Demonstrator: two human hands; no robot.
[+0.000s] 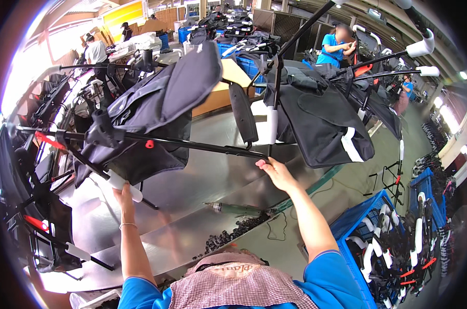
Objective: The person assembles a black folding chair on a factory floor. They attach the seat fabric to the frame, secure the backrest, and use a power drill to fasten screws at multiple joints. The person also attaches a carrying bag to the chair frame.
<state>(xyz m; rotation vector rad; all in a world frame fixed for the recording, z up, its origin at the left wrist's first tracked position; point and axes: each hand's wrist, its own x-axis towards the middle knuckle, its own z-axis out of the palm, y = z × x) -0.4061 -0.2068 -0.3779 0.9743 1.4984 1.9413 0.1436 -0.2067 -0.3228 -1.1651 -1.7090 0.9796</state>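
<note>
A stroller frame (202,147) with a black fabric seat (161,98) is tilted over a shiny metal table (192,188). My left hand (123,200) is closed around a white-wrapped tube (116,181) at the frame's lower left. At the right end of the long black bar, my right hand (281,176) grips the frame near its bend. Something pink (261,162) shows at that hand's fingertips. Red fittings (150,144) sit on the bar. Below it, a power screwdriver (233,209) lies on the table by a pile of small black parts (223,239).
Another black stroller (321,118) stands at the table's far right, and more (43,216) crowd the left. A blue bin (354,242) of white and black tubes stands at lower right. Co-workers (334,47) work farther back. A cardboard box (233,77) sits behind.
</note>
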